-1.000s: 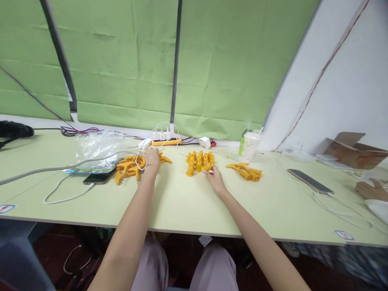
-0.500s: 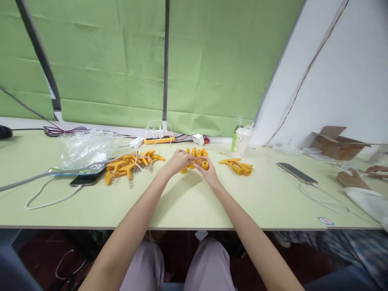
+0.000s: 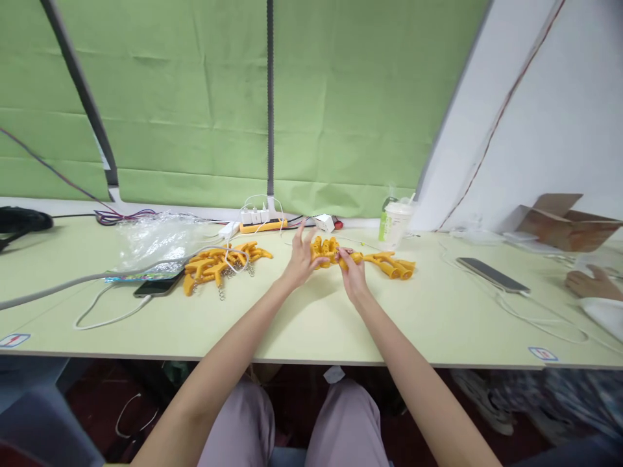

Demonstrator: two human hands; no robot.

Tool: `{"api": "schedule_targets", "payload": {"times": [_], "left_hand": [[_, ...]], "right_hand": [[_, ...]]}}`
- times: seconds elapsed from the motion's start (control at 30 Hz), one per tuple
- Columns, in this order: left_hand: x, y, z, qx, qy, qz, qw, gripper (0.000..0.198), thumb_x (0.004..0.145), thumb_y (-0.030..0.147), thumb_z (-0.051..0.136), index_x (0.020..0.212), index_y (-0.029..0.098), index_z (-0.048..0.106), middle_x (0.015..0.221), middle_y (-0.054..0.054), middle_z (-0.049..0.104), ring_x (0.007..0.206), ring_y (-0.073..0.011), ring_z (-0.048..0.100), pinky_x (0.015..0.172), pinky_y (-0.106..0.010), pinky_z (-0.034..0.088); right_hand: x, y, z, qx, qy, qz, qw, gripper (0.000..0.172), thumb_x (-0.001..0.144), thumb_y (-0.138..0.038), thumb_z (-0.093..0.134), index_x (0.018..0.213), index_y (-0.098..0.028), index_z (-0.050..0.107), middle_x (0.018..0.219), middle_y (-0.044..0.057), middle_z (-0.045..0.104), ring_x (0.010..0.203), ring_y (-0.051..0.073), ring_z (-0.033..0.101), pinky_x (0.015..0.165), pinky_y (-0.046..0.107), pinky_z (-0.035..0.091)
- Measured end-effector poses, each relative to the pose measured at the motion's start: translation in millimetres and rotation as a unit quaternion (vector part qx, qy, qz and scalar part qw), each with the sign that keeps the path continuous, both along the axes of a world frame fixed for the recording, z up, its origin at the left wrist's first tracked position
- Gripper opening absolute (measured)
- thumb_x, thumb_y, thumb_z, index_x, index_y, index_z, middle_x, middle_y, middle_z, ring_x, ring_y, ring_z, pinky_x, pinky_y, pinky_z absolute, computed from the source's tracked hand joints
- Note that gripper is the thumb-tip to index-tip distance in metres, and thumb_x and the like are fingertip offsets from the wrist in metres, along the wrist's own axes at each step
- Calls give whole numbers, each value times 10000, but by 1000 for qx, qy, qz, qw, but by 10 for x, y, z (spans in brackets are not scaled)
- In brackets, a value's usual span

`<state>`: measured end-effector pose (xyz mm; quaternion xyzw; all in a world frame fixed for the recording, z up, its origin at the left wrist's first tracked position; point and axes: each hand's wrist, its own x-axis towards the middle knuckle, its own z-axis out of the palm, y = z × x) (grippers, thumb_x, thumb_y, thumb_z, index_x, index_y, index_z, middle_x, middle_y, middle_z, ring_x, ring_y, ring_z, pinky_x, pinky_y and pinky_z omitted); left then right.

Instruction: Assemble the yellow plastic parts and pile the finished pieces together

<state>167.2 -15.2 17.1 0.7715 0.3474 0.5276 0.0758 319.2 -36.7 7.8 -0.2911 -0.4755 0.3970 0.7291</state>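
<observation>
Probably early days: the right hand (image 3: 354,277) is pinching a yellow piece (image 3: 357,257) nearer the back edge of the tabletop (image 3: 311,331), left hand (image 3: 299,263) is holding its fingers apart, some joined-looking pieces (image 3: 388,267) are lying rightward, loads of coil-tipped handles (image 3: 209,264) are waiting leftward.

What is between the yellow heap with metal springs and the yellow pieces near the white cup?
In the head view, left to right: the left hand, a cluster of yellow pieces, then the right hand, which holds another yellow piece.

yellow pieces (image 3: 325,245) partly hidden, black object (image 3: 23,221) cut off
</observation>
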Motion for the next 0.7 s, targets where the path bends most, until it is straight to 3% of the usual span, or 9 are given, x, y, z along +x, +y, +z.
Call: {"api": "schedule_targets", "payload": {"times": [0.1, 0.2, 0.3, 0.4, 0.47, 0.57, 0.7], "left_hand": [[-108, 50, 68, -225, -125, -62, 964, 606, 844, 433, 553, 1370, 175, 397, 1209, -159, 588, 1053, -222, 593, 906, -394, 471], [-294, 77, 138, -368, -164, -107, 909, 580, 792, 381, 624, 1282, 96, 504, 885, -105, 683, 715, -151, 637, 717, -303, 517], [-522, 132, 121, -360, -249, -61, 897, 509, 782, 349, 621, 1213, 84, 563, 831, -85, 687, 613, -93, 593, 625, -220, 487], [-750, 236, 48, -350, -274, 1, 896, 429, 781, 324, 597, 1138, 86, 608, 856, -102, 699, 566, -77, 570, 509, -172, 411], [-863, 297, 9, -331, -279, 41, 900, 436, 776, 321, 588, 1143, 87, 608, 864, -111, 703, 550, -81, 565, 470, -168, 373], [-914, 327, -6, -300, -281, 70, 909, 486, 801, 341, 543, 1222, 98, 570, 880, -115, 707, 583, -100, 583, 474, -176, 379], [-806, 284, 25, -267, -226, 83, 933, 484, 841, 335, 479, 1278, 140, 548, 950, -106, 707, 694, -130, 607, 483, -182, 383]], "right_hand": [[16, 70, 40, -6, 27, 4, 1000, 257, 642, -414, 724, 736, -214, 592, 661, -27, 543, 652, 122, 528, 745, 304, 474], [-66, 221, 105, -2, 2, 3, 1000, 272, 654, -439, 698, 731, -213, 568, 656, -25, 545, 658, 129, 540, 749, 307, 478], [-183, 349, 113, -3, -165, -31, 986, 296, 707, -456, 636, 866, -212, 580, 704, -3, 579, 711, 170, 572, 766, 346, 484], [-196, 396, 11, 3, -377, -112, 920, 475, 708, -372, 636, 1139, -229, 494, 915, 40, 621, 871, 224, 597, 846, 410, 468], [-125, 388, -71, 28, -465, -143, 873, 519, 725, -270, 580, 1214, -209, 417, 1048, 83, 592, 990, 241, 580, 906, 428, 446], [25, 334, -127, 66, -511, -171, 840, 444, 764, -158, 432, 1203, -180, 373, 1136, 129, 544, 1108, 224, 533, 969, 416, 415], [131, 239, -99, 21, -504, -177, 845, 251, 836, -211, 386, 1086, -217, 398, 1138, 123, 557, 1053, 222, 565, 914, 412, 451]]}}
